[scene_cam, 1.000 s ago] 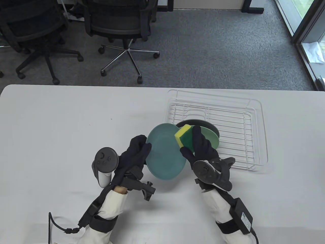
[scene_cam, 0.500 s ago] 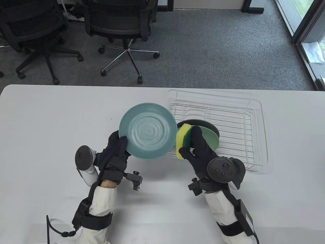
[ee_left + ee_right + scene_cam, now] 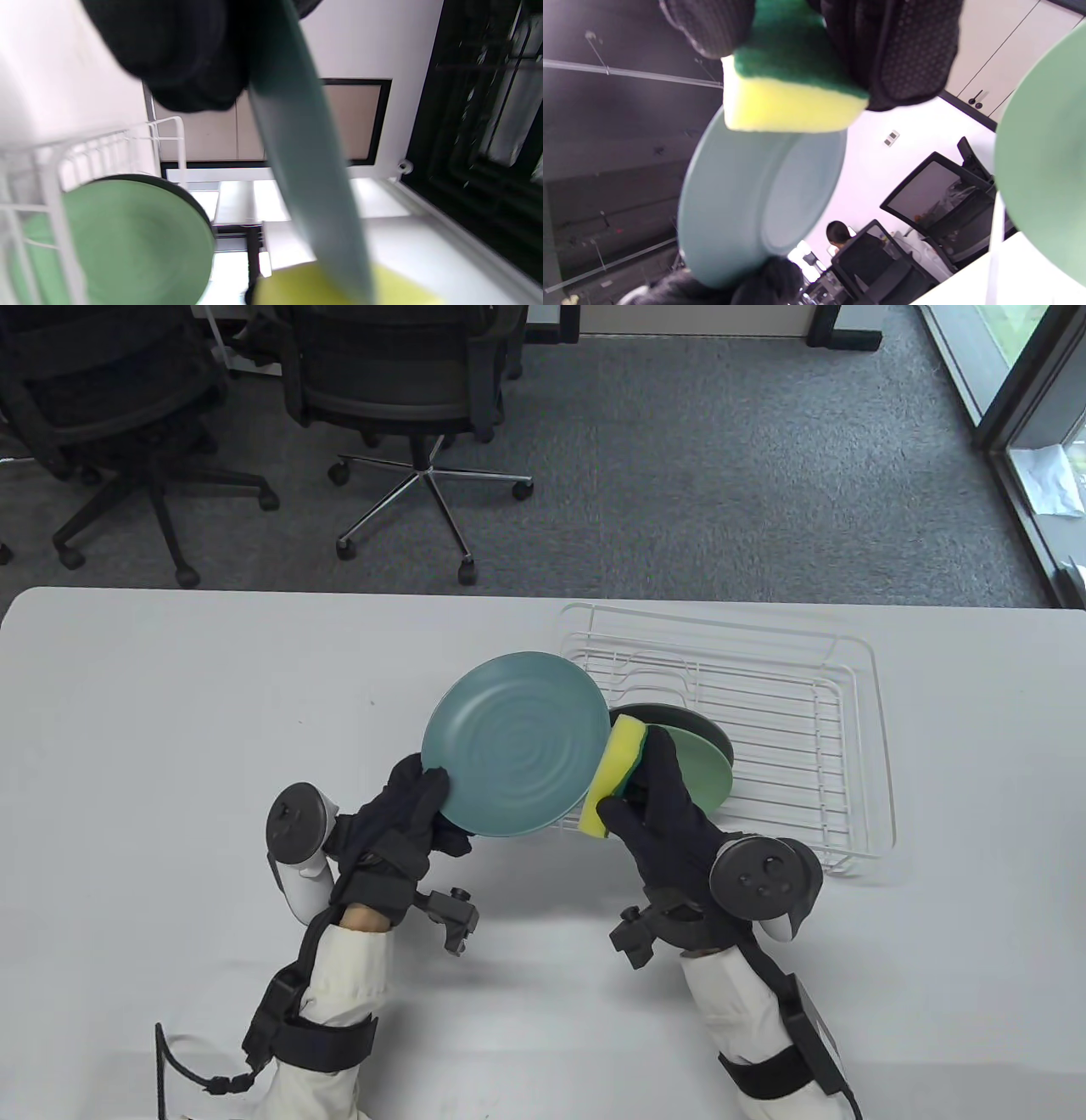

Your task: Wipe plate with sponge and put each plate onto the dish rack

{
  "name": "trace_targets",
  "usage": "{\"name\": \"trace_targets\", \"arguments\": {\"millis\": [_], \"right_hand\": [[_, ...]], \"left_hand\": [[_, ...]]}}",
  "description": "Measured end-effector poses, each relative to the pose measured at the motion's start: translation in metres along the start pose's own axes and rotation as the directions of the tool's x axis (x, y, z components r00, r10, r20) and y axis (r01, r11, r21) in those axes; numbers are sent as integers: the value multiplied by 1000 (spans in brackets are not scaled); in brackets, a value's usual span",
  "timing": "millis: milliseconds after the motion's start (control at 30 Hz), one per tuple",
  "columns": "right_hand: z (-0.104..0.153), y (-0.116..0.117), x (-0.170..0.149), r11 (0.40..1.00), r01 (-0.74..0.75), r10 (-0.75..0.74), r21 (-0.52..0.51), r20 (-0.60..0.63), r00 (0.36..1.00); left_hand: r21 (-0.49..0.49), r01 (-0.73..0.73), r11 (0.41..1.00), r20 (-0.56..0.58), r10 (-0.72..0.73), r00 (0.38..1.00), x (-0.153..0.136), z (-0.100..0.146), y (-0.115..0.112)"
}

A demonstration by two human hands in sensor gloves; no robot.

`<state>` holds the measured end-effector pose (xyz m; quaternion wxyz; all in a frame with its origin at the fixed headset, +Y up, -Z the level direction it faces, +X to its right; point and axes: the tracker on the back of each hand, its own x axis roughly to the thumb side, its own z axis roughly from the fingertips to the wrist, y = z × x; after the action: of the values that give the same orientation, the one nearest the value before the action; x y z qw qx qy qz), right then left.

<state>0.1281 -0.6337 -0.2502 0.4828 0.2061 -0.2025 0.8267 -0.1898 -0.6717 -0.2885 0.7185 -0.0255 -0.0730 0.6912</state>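
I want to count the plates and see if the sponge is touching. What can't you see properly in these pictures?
- Dark plate in the dish rack: table view, mostly hidden behind the green plate.
- Sponge touching the teal plate: table view, plate rim covers the contact.
- Left hand: left wrist view, blurred, cut off at the top.

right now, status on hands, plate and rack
Left hand grips teal plate by its rim. Right hand holds sponge against plate's edge. Dish rack already holds two plates.

Teal plate (image 3: 515,744) held tilted above table; yellow-green sponge (image 3: 617,768) at its right rim.
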Motion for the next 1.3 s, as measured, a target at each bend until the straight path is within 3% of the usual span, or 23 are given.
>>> {"name": "trace_targets", "arguments": {"millis": [367,900,1300], "right_hand": [[0,-3,-8,980,197,-198,-25,-21,980],[-4,-8,-35,866,499,-498,-16,-103,861],[-5,22,-45,828,547,-525,126,-168,834]], "left_hand": [[-38,59,998,-43,-61,997,-9,-5,-4],[-206,156,966,-11,-162,987,-6,-7,-23],[-304,168,938,16,-171,985,-4,-6,-38]]}}
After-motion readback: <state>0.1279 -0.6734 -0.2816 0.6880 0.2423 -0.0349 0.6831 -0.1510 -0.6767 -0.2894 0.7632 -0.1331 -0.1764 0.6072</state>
